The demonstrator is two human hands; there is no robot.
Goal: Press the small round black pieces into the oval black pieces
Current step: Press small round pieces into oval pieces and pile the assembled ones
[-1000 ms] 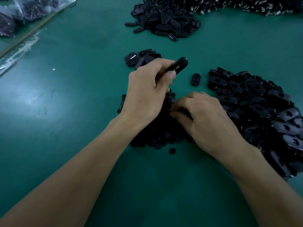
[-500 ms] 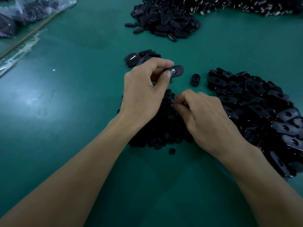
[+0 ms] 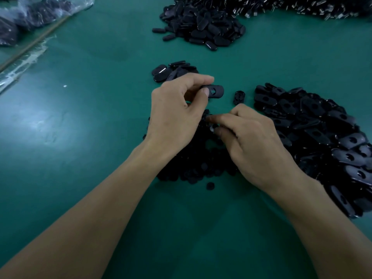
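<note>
The oval piece (image 3: 216, 91) is gripped crosswise by the left hand (image 3: 175, 113), just beyond the right hand (image 3: 253, 141), by which a round piece (image 3: 211, 128) seems pinched.

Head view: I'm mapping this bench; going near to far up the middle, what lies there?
Lone small round black piece, pile of small round black pieces, oval black piece held in the left hand, small cluster of oval black pieces, far heap of oval black pieces.
</note>
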